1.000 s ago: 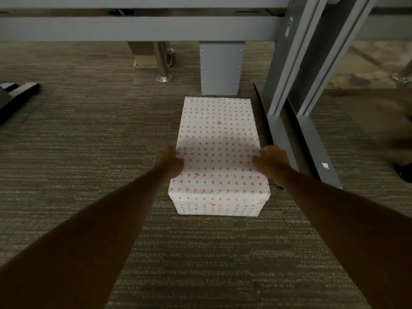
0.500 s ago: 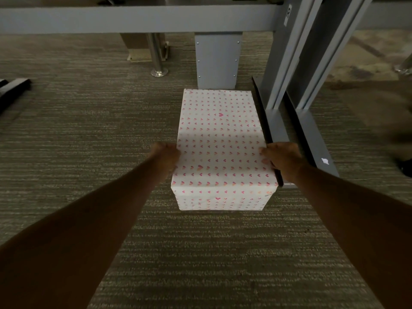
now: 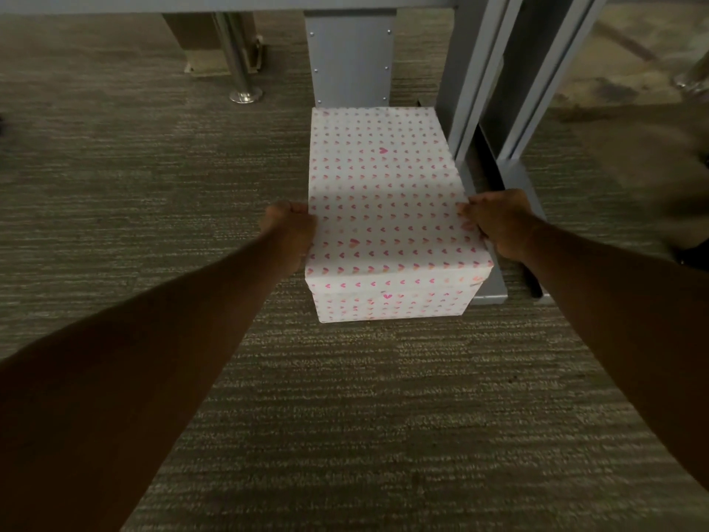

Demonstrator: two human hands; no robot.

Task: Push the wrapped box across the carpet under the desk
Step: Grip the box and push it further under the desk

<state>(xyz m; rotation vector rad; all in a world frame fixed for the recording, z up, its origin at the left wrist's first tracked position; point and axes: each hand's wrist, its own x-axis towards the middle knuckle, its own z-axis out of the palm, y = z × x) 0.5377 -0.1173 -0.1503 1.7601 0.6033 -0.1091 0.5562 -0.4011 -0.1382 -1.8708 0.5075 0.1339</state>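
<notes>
The wrapped box (image 3: 383, 193), white paper with small pink hearts, lies lengthwise on the grey-brown carpet (image 3: 153, 178) under the desk. My left hand (image 3: 289, 234) presses against its left side near the top edge. On the opposite side my right hand (image 3: 498, 220) grips the right top edge, fingers curled over it. Both arms are stretched out forward. The box's far end lies close to a grey desk panel (image 3: 351, 59). Its right side runs along the desk's grey foot (image 3: 495, 289).
Slanted grey desk legs (image 3: 483, 71) rise just right of the box. A chrome post with a round foot (image 3: 243, 90) stands at the back left. The desk's crossbar (image 3: 192, 1) runs across the top. Open carpet lies to the left and in front.
The box has slid forward, deeper under the desk and closer to the grey panel, and now lies against the desk foot on the right. Both hands stayed on its sides.
</notes>
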